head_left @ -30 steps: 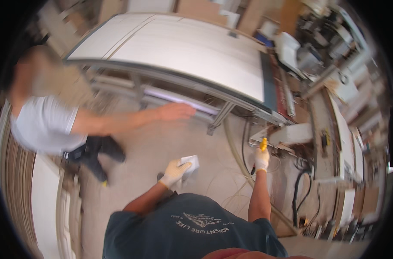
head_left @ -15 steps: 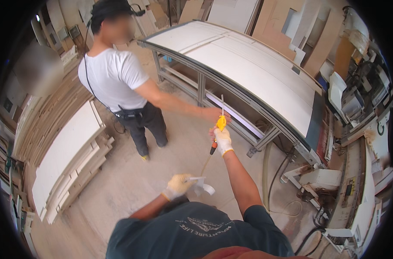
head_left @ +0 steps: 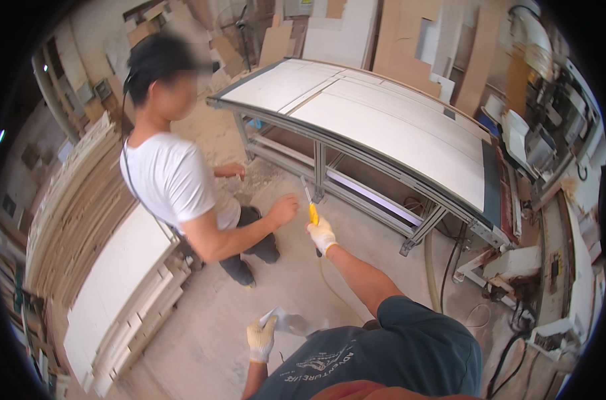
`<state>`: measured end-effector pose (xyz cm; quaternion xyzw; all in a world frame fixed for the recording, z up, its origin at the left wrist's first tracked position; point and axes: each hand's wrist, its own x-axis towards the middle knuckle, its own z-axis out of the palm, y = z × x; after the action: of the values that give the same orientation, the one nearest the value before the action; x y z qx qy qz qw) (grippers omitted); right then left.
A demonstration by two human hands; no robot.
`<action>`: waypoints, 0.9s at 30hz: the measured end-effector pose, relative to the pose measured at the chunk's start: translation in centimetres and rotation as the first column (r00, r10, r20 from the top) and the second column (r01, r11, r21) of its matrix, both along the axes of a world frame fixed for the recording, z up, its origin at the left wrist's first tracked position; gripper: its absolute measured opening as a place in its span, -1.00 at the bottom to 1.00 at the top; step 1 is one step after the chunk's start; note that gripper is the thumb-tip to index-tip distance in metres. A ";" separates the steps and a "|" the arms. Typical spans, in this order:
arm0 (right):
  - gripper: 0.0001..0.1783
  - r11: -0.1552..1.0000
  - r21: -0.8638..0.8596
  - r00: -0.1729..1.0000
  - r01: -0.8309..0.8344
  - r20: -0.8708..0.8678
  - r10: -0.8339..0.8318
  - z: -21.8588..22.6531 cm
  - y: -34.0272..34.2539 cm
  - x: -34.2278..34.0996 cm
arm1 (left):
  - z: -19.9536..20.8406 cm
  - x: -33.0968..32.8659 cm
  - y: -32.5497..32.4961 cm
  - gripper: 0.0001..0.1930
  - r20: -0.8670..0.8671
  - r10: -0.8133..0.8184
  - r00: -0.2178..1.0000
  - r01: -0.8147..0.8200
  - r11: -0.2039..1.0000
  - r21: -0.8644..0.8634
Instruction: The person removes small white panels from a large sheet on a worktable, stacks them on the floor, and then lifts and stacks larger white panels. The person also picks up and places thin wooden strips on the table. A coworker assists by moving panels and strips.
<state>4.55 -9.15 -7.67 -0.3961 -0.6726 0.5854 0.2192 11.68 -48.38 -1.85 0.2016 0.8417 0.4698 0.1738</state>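
The gloved right hand [head_left: 323,235] is closed around a yellow air gun [head_left: 313,214], held out in front with its thin nozzle [head_left: 306,189] pointing away from the body; a thin hose [head_left: 335,291] runs below it. The gloved left hand [head_left: 260,339] grips white paper [head_left: 284,321] near the body. A co-worker's hand [head_left: 284,209] is just beside the gun, apart from it. Beyond stands a white-topped table [head_left: 396,143]; stacked boards [head_left: 116,280] lie at left

Upper centre: metal-framed table [head_left: 385,169] bearing white panels [head_left: 396,133]. Left: stacked boards [head_left: 83,207]. Top: brown and white sheets [head_left: 403,43], standing on edge. Right: machinery [head_left: 555,267].
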 end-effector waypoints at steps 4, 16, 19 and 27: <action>-0.71 0.991 -0.071 0.974 -0.109 0.190 0.121 -2.5 -1.4 -2.6 | -0.1 -0.3 -0.4 -0.69 0.175 0.120 0.977 -0.157 0.965 0.212; -0.62 0.727 0.435 0.834 -0.532 0.124 0.537 -0.8 0.6 -7.6 | 2.5 -1.0 16.3 -0.69 0.349 -0.145 0.926 0.087 0.980 0.177; -0.66 0.680 0.182 0.703 -0.710 0.138 0.698 -0.3 6.6 -4.9 | 0.5 -2.4 22.6 -0.63 0.366 -0.092 0.926 0.059 0.993 0.103; -0.75 0.589 0.030 0.583 -0.807 -0.111 0.805 -1.9 28.1 7.7 | -1.6 -4.1 47.4 -0.42 0.388 0.216 0.896 -0.322 0.918 0.232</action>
<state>12.26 18.92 -9.60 -0.0174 -0.7587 0.6502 -0.0368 7.60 -1.01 -3.45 0.0174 0.7380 0.6364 0.2238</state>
